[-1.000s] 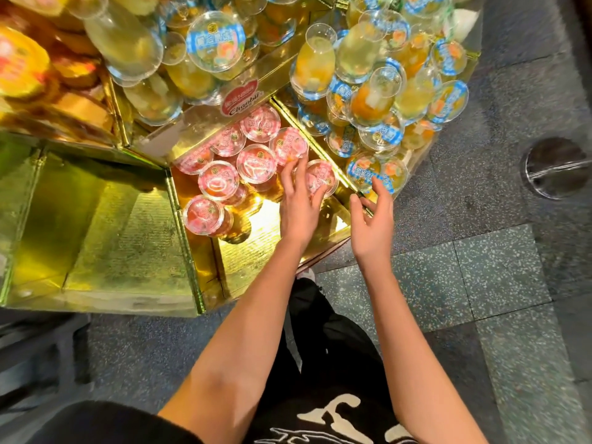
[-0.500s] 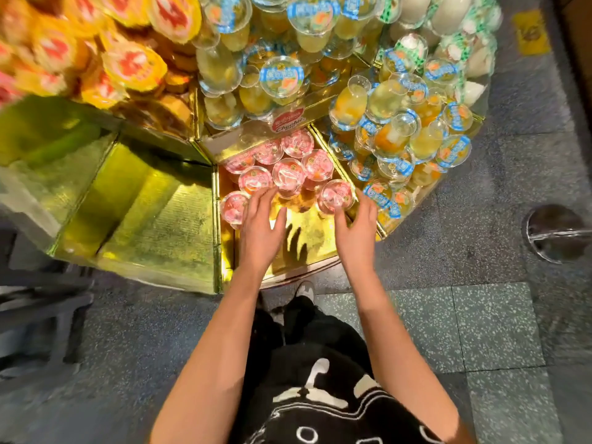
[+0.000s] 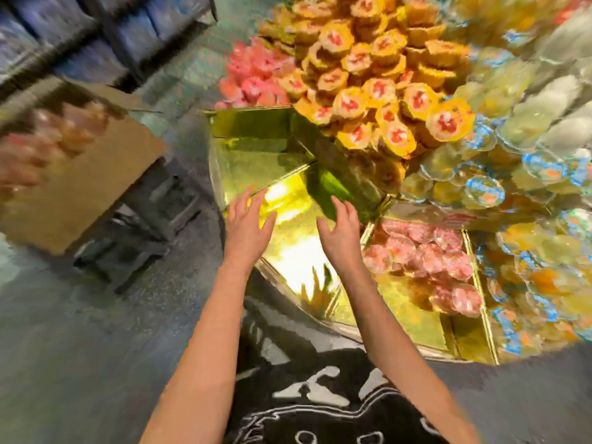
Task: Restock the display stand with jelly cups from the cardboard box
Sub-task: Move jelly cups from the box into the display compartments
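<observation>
Grey speckled floor (image 3: 80, 341), blurred dark shelving (image 3: 57, 33)

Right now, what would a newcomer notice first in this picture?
First, the heap of yellow cups piled high at the top, with pink cups lower at the right. Next, the left hand and right hand, both open and empty, over a bare gold bin in the middle. The box sits at the left, blurred.
</observation>
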### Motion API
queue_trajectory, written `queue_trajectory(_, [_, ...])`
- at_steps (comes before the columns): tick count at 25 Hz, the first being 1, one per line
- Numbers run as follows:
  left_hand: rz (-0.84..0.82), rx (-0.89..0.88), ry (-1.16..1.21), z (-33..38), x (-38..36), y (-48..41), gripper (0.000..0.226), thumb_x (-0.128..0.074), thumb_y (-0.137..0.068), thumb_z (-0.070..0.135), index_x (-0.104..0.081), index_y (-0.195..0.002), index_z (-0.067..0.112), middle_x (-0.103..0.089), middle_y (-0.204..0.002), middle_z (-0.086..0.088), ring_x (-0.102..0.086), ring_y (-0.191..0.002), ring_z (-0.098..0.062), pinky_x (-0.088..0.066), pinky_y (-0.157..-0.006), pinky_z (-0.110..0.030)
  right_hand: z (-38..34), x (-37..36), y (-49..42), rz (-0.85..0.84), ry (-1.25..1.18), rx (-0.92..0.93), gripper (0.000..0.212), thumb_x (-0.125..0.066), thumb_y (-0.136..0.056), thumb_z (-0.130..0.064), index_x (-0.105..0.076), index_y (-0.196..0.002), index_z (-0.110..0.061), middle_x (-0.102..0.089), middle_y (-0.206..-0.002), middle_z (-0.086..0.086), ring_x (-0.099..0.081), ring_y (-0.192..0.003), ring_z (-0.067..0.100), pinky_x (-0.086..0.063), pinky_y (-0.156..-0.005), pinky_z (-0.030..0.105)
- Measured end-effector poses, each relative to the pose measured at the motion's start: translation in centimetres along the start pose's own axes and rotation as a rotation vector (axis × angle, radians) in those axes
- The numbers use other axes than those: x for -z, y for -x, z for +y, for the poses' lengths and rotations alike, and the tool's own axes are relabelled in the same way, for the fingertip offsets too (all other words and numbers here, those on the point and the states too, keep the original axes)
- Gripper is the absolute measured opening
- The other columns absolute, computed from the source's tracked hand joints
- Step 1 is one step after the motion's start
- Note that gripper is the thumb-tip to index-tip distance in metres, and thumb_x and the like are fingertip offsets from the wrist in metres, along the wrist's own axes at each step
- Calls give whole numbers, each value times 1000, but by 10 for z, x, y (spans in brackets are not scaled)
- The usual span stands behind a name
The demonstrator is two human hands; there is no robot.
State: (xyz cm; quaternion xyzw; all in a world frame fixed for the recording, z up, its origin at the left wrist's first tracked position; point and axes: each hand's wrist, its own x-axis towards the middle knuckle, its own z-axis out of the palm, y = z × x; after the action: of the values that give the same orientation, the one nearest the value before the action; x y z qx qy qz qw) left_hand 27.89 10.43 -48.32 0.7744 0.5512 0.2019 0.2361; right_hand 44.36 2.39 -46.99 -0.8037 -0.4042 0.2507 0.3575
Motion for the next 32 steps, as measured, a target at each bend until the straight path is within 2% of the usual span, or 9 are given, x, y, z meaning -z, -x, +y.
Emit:
queue_trajectory(2, [57, 36, -19, -48, 44, -9, 60, -49, -89, 44, -54, -137, 9, -46, -144, -23, -39, -134, -44, -26, -113, -49, -40, -48, -4, -44, 80, 74, 55, -61, -94, -23, -44, -144, -9, -33, -150, 24, -29, -142, 35, -22, -116, 39])
queue_trajectory(5, [77, 118, -82, -118, 113, -23, 52, -57, -96, 32, -47, -145, 18, -36, -154, -12, -28, -142, -35, -23, -117, -46, -109, -128, -2, -117, 225, 148, 56, -62, -92, -28, -47, -142, -11, -35, -149, 25, -30, -140, 38, -25, -114, 44])
queue_trajectory(8, [111, 169, -137, -184, 174, -38, 50, -52, -99, 36, -43, -147, 25, -35, -155, -4, -26, -143, -29, -30, -113, -51, -171, -204, -1, -152, 314, 253, 56, -61, -91, -31, -47, -142, -12, -36, -148, 23, -30, -138, 41, -26, -112, 49])
queue_trajectory(13, [170, 364, -157, -287, 256, -38, 50, -49, -100, 39, -39, -148, 29, -31, -157, -2, -23, -143, -29, -33, -111, -53, -260, -311, 7, -272, 426, 306, 56, -51, -97, -37, -36, -148, -20, -21, -158, 15, -15, -146, 37, -17, -117, 55])
queue_trajectory(17, [202, 524, -120, -350, 287, -33, 52, -49, -99, 39, -37, -149, 28, -30, -157, -5, -23, -142, -31, -29, -114, -50, -302, -369, -3, -370, 461, 336, 55, -49, -99, -39, -34, -149, -21, -17, -160, 14, -10, -147, 37, -15, -117, 56])
queue_trajectory(21, [219, 613, -96, -409, 310, -52, 53, -48, -99, 41, -36, -149, 26, -29, -156, -8, -22, -141, -32, -32, -111, -52, -341, -438, -25, -461, 471, 378, 53, -48, -100, -37, -35, -148, -20, -17, -159, 15, -10, -147, 37, -17, -116, 56])
queue_trajectory(27, [210, 699, -26, -511, 345, -134, 55, -52, -98, 36, -37, -149, 22, -31, -154, -10, -25, -140, -34, -25, -115, -44, -401, -555, -90, -625, 455, 372, 58, -48, -99, -40, -31, -150, -20, -16, -159, 16, -13, -146, 36, -21, -116, 53])
queue_trajectory(32, [186, 790, 89, -571, 372, -207, 61, -54, -97, 36, -33, -152, 22, -34, -152, -15, -33, -139, -36, -28, -115, -45, -456, -629, -155, -712, 468, 337, 58, -50, -99, -39, -31, -150, -19, -20, -157, 18, -19, -144, 38, -26, -114, 51])
